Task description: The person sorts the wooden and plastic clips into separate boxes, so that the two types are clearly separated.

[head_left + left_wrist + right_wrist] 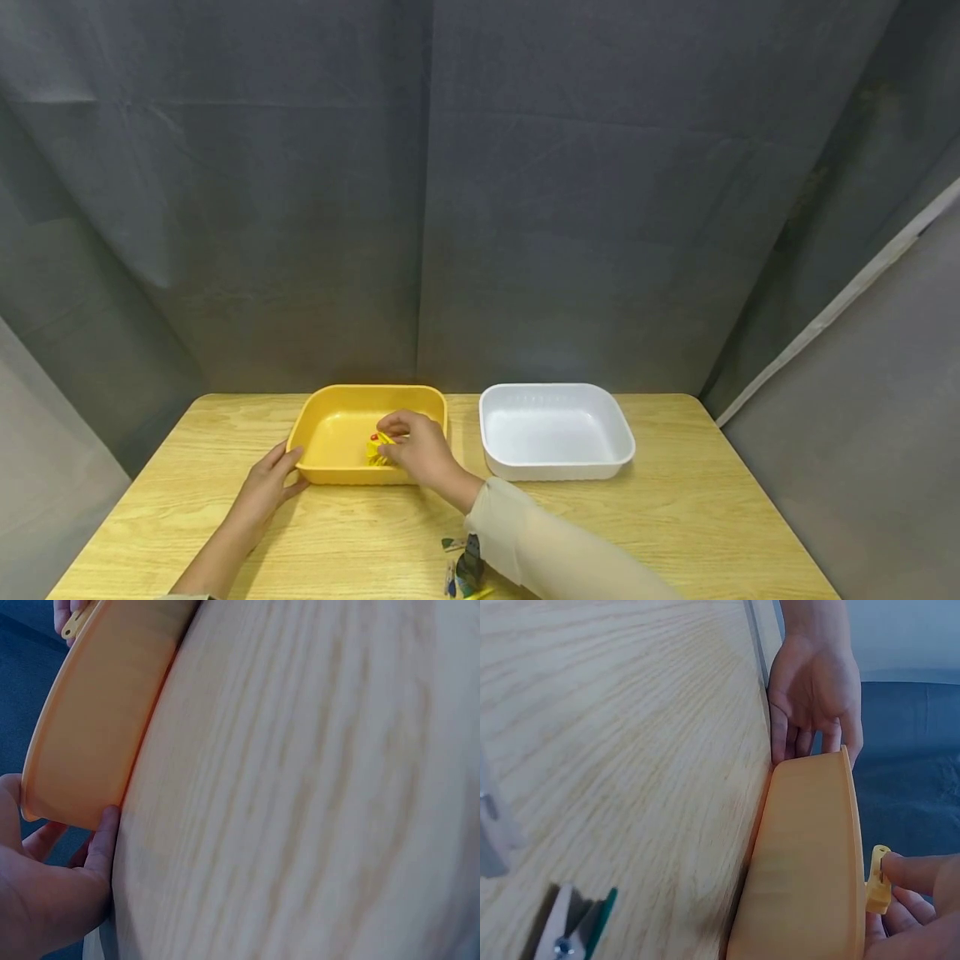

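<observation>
A yellow plastic tray (pixel 322 476) stands on the table's back left. My left hand (pixel 264 490) grips its front left corner, fingers at the rim and thumb low on the outer wall. Over the tray's front right part, my right hand (pixel 423 450) pinches a small yellow plastic piece (pixel 375 453) with a red bit on top. The right wrist view shows a slot and a hole in this yellow piece (pixel 878 881), held right beside the tray's rim. The fingers cover part of it, and I cannot tell its exact kind.
A white tray (pixel 557 473) stands right of the yellow one. Small items lie near the table's front, among them a green piece (pixel 452 544) and a yellow piece (pixel 480 593). The right wrist view shows a green-and-pale clip (pixel 574 934). Grey curtains (pixel 525 250) surround the table.
</observation>
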The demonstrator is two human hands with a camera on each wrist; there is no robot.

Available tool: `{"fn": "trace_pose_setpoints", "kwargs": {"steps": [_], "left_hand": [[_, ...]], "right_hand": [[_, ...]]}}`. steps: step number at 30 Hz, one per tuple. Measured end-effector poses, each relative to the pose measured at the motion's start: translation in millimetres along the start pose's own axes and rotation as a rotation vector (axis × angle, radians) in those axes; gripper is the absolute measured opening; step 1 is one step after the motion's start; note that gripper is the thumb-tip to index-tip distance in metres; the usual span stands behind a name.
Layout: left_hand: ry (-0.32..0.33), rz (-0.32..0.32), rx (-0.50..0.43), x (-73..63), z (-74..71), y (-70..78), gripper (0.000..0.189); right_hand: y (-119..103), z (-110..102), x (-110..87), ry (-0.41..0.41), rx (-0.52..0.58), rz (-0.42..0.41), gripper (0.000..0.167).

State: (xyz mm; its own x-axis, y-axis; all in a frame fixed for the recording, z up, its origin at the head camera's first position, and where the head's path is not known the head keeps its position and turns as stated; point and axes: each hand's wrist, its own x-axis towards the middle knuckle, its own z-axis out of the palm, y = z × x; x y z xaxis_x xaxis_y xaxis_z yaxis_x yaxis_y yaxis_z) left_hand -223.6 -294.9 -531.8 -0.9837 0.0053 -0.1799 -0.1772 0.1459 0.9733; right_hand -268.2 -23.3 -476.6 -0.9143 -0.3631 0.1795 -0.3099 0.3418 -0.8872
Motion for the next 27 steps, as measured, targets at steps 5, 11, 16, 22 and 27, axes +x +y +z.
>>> {"fn": "trace_pose_setpoints", "kwargs": {"steps": [5,11,16,22,27], "left_hand": [[-0.002,0.005,0.006,-0.1,-1.1,-0.3,0.079],[0.001,0.009,0.007,-0.1,-1.6,-1.3,0.079],[0.005,0.006,0.005,-0.3,-1.2,-2.0,0.078],[0.002,0.019,0.006,-1.3,0.0,-0.8,0.077],[-0.009,0.039,0.005,-1.4,0.2,0.3,0.076]], "right_hand": [[-1.5,3.4,5.6,0.002,-0.012,0.014,0.026],[-1.2,7.8,11.9,-0.007,-0.009,0.034,0.027],[-0.6,10.6,15.7,-0.015,-0.008,0.053,0.027],[0.0,10.7,17.1,-0.019,0.006,0.054,0.027],[-1.0,9.2,16.9,-0.025,0.035,0.059,0.028]]}}
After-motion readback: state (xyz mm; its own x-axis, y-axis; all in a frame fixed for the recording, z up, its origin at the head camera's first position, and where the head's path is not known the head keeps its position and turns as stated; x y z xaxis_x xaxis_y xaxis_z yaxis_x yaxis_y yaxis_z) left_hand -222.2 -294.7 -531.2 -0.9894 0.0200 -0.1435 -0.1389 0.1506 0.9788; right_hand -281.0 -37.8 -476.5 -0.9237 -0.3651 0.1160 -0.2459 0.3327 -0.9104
